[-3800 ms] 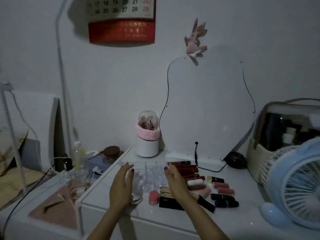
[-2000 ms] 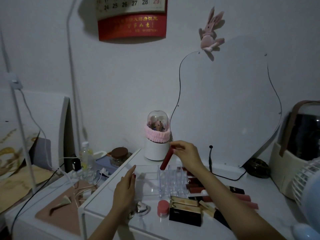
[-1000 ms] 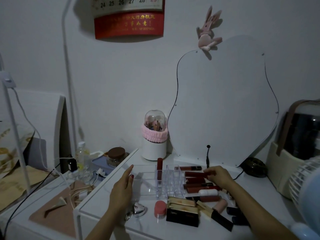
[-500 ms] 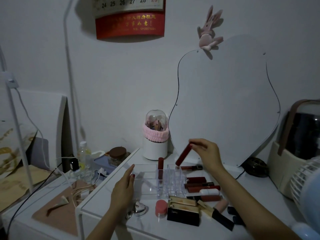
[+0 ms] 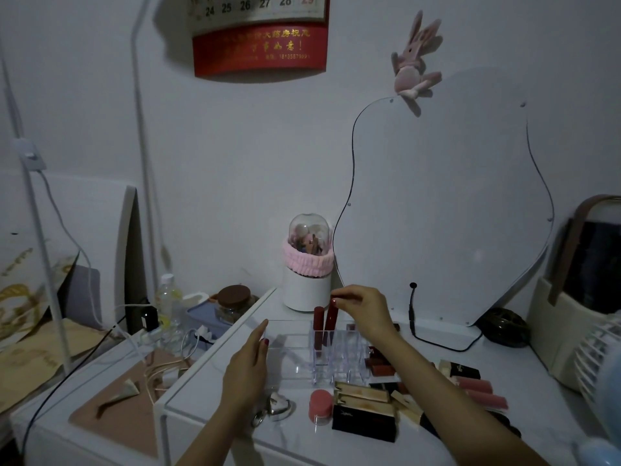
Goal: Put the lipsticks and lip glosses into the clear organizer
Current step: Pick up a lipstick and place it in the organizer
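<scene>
Nearest to us on the white bench (image 5: 386, 454) lie a black lipstick box (image 5: 363, 423), a pink round pot (image 5: 320, 405) and a heart-shaped silver trinket (image 5: 279, 405). Gold-and-black lipsticks (image 5: 364, 395) and pink lip glosses (image 5: 484, 393) are scattered to the right of our right forearm.

Our left hand (image 5: 247, 369) rests with straight, relaxed fingers against the left end of the clear organizer (image 5: 331, 354), holding nothing. The organizer stands mid-bench, its slotted compartments on the right half and an open tray part on the left.

One dark red lip gloss (image 5: 318, 326) stands upright in a back-left slot. Just beside it, our right hand (image 5: 364, 309) pinches the top of a second dark red lip gloss (image 5: 331, 321), which stands nearly upright with its lower end inside the neighbouring slot.

Behind the organizer stands a white brush holder (image 5: 307, 274) with a clear dome and pink band. A wavy-edged mirror (image 5: 443, 203) leans against the wall, a pink plush rabbit (image 5: 415, 63) at its top, and a red calendar (image 5: 260, 35) hangs higher up.
</scene>
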